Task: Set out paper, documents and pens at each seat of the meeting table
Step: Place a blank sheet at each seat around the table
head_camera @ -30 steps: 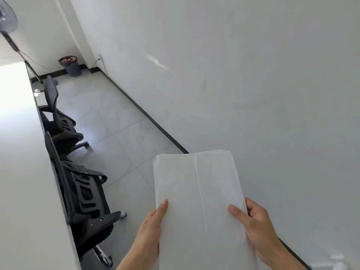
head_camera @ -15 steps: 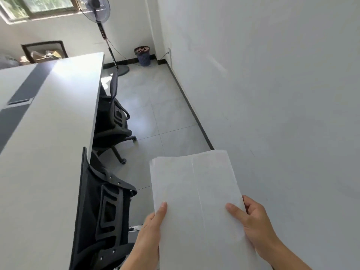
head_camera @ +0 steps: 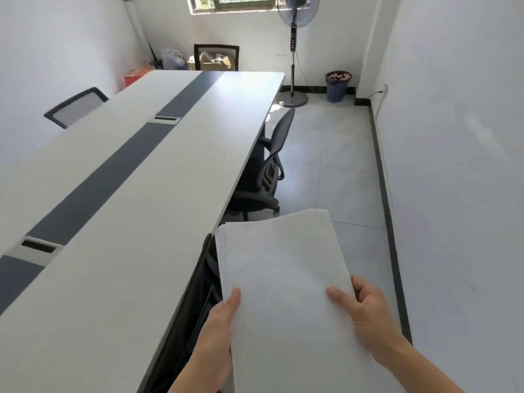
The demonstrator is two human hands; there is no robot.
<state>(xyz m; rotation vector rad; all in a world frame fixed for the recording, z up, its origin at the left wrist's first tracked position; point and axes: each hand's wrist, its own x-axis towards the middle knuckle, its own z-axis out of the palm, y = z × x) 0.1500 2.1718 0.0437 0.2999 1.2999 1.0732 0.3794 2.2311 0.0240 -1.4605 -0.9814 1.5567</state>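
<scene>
A stack of white paper (head_camera: 286, 279) is held in front of me, just right of the meeting table's long edge. My left hand (head_camera: 218, 336) grips its left side, thumb on top. My right hand (head_camera: 365, 310) grips its right side, thumb on top as well. The long white meeting table (head_camera: 136, 194) with a dark centre strip stretches away at the left. No paper or pens lie on the part I see.
A black office chair (head_camera: 266, 177) is tucked under the table's right side, and another chair back (head_camera: 207, 293) is right beside the paper. A chair (head_camera: 76, 106) stands on the far left side. A standing fan (head_camera: 295, 49) and a waste bin (head_camera: 337, 86) are at the far wall.
My view has swung left from the wall and floor to the whole table. The paper stack stays in both hands, its sheets now slightly fanned at the left edge.
</scene>
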